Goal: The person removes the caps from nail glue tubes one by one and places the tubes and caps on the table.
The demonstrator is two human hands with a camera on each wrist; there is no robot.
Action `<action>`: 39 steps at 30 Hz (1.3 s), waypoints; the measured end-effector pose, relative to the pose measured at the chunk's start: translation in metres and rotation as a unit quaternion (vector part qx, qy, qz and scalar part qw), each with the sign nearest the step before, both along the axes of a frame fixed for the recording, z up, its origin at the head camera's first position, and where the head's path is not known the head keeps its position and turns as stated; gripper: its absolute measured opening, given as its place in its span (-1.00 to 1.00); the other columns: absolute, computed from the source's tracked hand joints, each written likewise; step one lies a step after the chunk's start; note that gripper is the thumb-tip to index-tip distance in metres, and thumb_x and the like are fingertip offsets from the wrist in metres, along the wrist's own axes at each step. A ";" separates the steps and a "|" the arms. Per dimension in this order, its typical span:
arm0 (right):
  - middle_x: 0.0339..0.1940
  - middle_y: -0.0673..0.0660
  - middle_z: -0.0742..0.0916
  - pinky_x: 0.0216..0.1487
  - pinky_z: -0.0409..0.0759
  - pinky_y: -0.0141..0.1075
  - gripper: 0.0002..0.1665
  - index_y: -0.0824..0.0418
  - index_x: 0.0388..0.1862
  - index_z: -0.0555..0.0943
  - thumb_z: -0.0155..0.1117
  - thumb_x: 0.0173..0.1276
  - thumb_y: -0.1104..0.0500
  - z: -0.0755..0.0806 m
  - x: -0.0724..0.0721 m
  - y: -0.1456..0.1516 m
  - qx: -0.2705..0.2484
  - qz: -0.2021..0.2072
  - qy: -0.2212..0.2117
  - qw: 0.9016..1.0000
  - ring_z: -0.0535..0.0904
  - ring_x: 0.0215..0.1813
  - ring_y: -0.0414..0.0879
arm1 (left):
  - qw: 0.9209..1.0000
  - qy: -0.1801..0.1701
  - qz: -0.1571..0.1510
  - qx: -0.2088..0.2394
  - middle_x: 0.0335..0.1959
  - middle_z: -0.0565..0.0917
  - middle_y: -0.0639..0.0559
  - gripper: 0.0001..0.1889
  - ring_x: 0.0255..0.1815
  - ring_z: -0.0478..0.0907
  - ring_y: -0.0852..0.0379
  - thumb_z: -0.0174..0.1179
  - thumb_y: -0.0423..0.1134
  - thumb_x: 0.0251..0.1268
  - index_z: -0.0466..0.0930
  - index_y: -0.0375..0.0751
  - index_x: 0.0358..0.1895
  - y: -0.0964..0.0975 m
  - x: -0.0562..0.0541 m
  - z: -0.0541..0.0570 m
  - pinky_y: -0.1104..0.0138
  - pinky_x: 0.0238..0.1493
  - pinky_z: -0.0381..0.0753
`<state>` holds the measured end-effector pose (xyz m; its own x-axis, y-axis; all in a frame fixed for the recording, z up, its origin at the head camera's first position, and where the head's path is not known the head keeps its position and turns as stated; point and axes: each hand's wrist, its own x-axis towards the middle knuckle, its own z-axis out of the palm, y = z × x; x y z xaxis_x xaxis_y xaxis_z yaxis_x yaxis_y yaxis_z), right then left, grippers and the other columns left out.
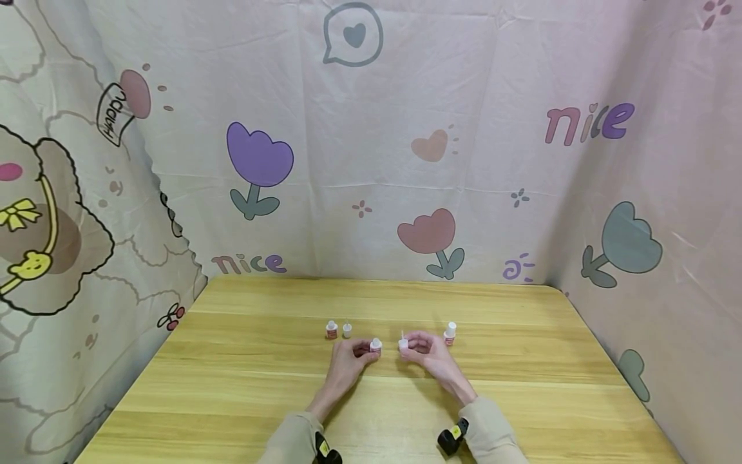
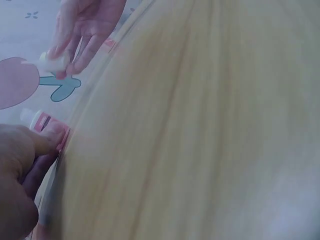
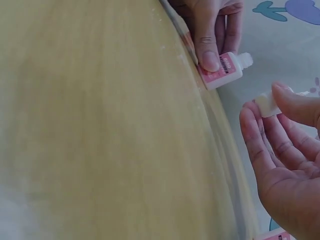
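My left hand (image 1: 350, 362) grips a small white bottle (image 3: 225, 70) with a pink label, its white neck uncovered and its base at the tabletop. To its right, my right hand (image 1: 430, 354) pinches a white cap (image 1: 403, 345) between thumb and fingers. A thin rod (image 1: 402, 334) sticks up from that cap, so it is held upside down. In the right wrist view, cap and bottle are apart. Beyond my left hand stand another uncapped bottle (image 1: 332, 330) and an upturned cap (image 1: 347, 330) with a thin rod.
A third bottle (image 1: 449, 333), with its white cap on, stands just beyond my right hand. The wooden table (image 1: 278, 386) ends at a patterned cloth backdrop (image 1: 359, 245), with cloth on both sides too. A black wrist camera (image 1: 452, 438) sits at my right sleeve.
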<state>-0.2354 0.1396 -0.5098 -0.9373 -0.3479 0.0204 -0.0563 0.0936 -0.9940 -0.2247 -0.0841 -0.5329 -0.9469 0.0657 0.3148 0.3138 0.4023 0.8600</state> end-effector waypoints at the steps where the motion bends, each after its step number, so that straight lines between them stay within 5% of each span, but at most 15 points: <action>1: -0.09 0.31 0.75 -0.03 0.69 -0.40 -0.53 0.54 0.12 0.51 0.39 0.27 0.36 -0.001 -0.001 -0.001 0.006 -0.004 0.003 1.000 0.69 -0.17 -0.18 | 1.000 0.000 0.007 0.001 -0.31 0.81 -0.16 -0.81 -0.34 0.74 0.15 0.45 -0.42 0.09 0.76 -0.32 -0.19 0.002 0.000 0.000 0.50 -0.23 0.68; 12: -0.09 0.33 0.78 -0.03 0.62 -0.47 -0.61 0.45 -0.01 0.63 0.47 0.19 0.36 -0.006 -0.019 -0.014 0.047 -0.051 0.020 0.997 0.69 -0.14 -0.21 | 0.998 0.004 0.065 -0.002 -0.31 0.81 -0.15 -0.85 -0.31 0.76 0.08 0.44 -0.38 0.15 0.76 -0.30 -0.21 0.015 -0.005 0.003 0.44 -0.24 0.71; 19: -0.23 0.35 0.81 -0.24 0.62 -0.47 -0.66 0.43 -0.13 0.70 0.54 0.10 0.37 -0.007 -0.029 -0.023 0.073 -0.084 0.053 0.992 0.64 -0.32 -0.27 | 0.995 0.007 0.099 -0.011 -0.28 0.81 -0.13 -0.82 -0.28 0.77 0.07 0.44 -0.36 0.15 0.76 -0.28 -0.17 0.018 -0.008 0.003 0.35 -0.19 0.74; 26: -0.26 0.28 0.80 -0.41 0.51 -0.45 -0.68 0.35 -0.14 0.73 0.55 0.08 0.36 -0.008 -0.035 -0.026 0.097 -0.106 0.038 0.989 0.57 -0.36 -0.23 | 0.991 0.003 0.131 -0.011 -0.28 0.82 -0.10 -0.83 -0.28 0.75 0.11 0.45 -0.33 0.15 0.76 -0.23 -0.18 0.023 -0.012 0.003 0.33 -0.19 0.74; 33: -0.21 0.25 0.81 -0.23 0.52 -0.41 -0.65 0.32 -0.12 0.73 0.55 0.05 0.36 -0.011 -0.040 -0.029 0.105 -0.121 0.042 0.986 0.58 -0.29 -0.20 | 0.990 -0.002 0.143 -0.006 -0.31 0.83 -0.04 -0.84 -0.31 0.73 0.17 0.45 -0.31 0.16 0.77 -0.19 -0.19 0.026 -0.017 0.000 0.38 -0.23 0.70; 39: -0.22 0.27 0.82 -0.26 0.52 -0.44 -0.65 0.33 -0.14 0.73 0.55 0.04 0.38 -0.012 -0.041 -0.033 0.107 -0.136 0.050 0.984 0.58 -0.31 -0.22 | 0.989 -0.008 0.148 -0.006 -0.27 0.83 -0.04 -0.81 -0.28 0.75 0.15 0.43 -0.30 0.19 0.77 -0.19 -0.13 0.027 -0.020 -0.002 0.33 -0.20 0.73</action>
